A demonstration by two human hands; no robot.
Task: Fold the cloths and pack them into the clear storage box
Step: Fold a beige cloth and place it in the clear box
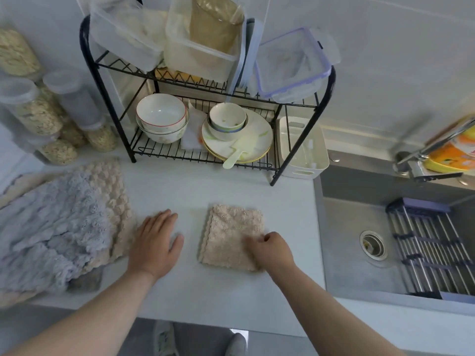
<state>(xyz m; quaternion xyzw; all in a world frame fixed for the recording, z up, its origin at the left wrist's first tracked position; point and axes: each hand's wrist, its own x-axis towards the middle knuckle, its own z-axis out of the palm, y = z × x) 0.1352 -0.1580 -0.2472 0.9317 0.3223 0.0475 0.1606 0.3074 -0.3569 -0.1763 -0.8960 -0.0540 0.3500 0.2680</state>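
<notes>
3 clear boxes (290, 70), amber jug (216, 24) in 1, right hand (272, 249) gripping cloth (228, 227)

My right hand (270, 249) was blurred over the folded beige fluffy cloth (231, 232), so I could not tell whether its fingers pinched the fabric. The heap of grey and beige fluffy cloths (59, 227) ran off the left edge. The tall clear plastic tub (195, 52) on the black wire rack (164, 150) was cropped at the top.
</notes>
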